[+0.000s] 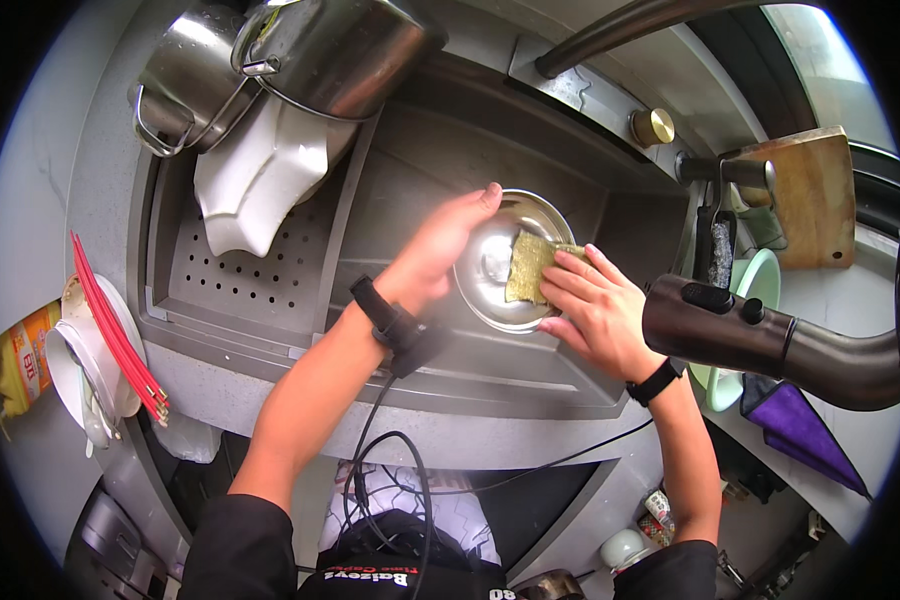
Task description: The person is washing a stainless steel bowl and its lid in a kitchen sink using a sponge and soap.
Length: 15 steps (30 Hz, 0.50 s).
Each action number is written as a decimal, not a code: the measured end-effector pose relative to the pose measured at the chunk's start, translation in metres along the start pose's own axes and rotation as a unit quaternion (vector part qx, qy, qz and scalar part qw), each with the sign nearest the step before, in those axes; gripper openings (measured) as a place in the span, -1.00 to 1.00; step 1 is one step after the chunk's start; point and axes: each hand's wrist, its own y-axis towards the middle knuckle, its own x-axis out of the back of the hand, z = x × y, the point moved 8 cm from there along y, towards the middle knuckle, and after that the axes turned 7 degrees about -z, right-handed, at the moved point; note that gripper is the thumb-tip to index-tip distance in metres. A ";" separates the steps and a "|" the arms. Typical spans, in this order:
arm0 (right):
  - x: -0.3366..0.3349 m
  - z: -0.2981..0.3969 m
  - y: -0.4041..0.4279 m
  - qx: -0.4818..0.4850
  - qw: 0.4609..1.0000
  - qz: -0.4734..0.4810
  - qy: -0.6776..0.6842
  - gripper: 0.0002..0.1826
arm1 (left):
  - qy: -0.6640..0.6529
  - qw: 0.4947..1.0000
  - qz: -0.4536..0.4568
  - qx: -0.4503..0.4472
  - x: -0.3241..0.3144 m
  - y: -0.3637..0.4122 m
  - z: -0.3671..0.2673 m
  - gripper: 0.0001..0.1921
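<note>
A shiny stainless steel bowl (487, 289) is held over the sink basin (450, 142), its inside facing up. My left hand (439, 244) grips the bowl at its left rim, thumb stretched along the upper edge; the hand is slightly blurred. With its fingers, my right hand (596, 319) presses a yellow-green scouring cloth (529, 270) against the bowl's inner right side. The cloth covers part of the bowl's inside, and the right hand hides part of the cloth.
Large steel pots (345, 52) and white dishware (262, 180) stand on the perforated drainer at left. A dark faucet (720, 322) juts in close to my right wrist. Red chopsticks (116, 330) lie across bowls at far left. A wooden cutting board (802, 202) leans at right. Cables hang before me.
</note>
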 end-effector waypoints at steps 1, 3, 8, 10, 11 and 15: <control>-0.002 -0.006 0.000 0.013 1.000 0.003 -0.025 -0.50 | 0.015 1.000 0.009 0.013 -0.003 -0.001 0.002 -0.56; -0.010 -0.020 0.004 0.047 0.997 0.017 -0.055 -0.43 | 0.029 0.999 0.016 0.012 -0.006 -0.001 0.001 -0.55; 0.001 -0.012 0.029 0.095 0.992 -0.063 -0.047 -0.67 | 0.057 0.997 0.041 0.013 0.001 0.001 0.011 -0.63; 0.007 -0.014 0.027 0.062 0.993 -0.102 -0.012 -0.76 | 0.055 0.997 0.048 0.020 0.002 0.002 0.011 -0.64; 0.013 -0.016 0.025 0.028 0.989 -0.142 0.023 -0.84 | 0.056 0.997 0.056 0.026 0.002 0.002 0.012 -0.61; 0.007 -0.019 0.012 -0.058 0.973 -0.218 0.058 -0.82 | 0.094 0.994 0.055 0.003 0.007 0.012 0.021 -0.61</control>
